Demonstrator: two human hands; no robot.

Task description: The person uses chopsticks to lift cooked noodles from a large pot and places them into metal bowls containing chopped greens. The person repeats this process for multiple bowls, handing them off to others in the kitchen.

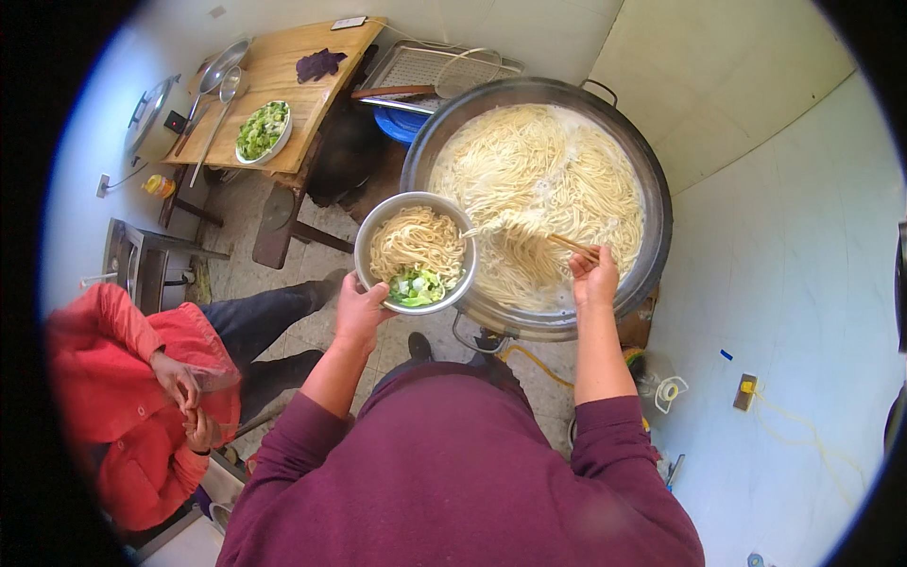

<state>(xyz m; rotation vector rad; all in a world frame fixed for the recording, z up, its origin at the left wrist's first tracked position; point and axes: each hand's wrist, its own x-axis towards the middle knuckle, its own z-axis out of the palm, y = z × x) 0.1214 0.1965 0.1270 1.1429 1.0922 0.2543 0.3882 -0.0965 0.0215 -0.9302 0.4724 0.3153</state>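
My left hand (pixel 363 303) grips the rim of a metal bowl (pixel 361 244) at its lower left. Inside the bowl lie noodles (pixel 417 241) and chopped green leaves (pixel 418 286). In my right hand (pixel 594 278) is a pair of wooden chopsticks (pixel 567 244), angled over a large round pot (pixel 655 234). A clump of noodles (pixel 521 225) hangs at the chopstick tips, with strands reaching towards the bowl's right rim. Many more noodles (pixel 510 149) float in the pot's cloudy liquid. The bowl overlaps the pot's left edge in view.
A person in a red jacket (pixel 120 375) sits at my left, hands together. Beyond, a wooden table (pixel 283 64) bears a bowl of chopped greens (pixel 263 133), ladles (pixel 220 67) and a dark cloth-like item (pixel 320 65). A perforated tray (pixel 411 67) leans behind the pot. A yellow hose (pixel 540 363) runs below.
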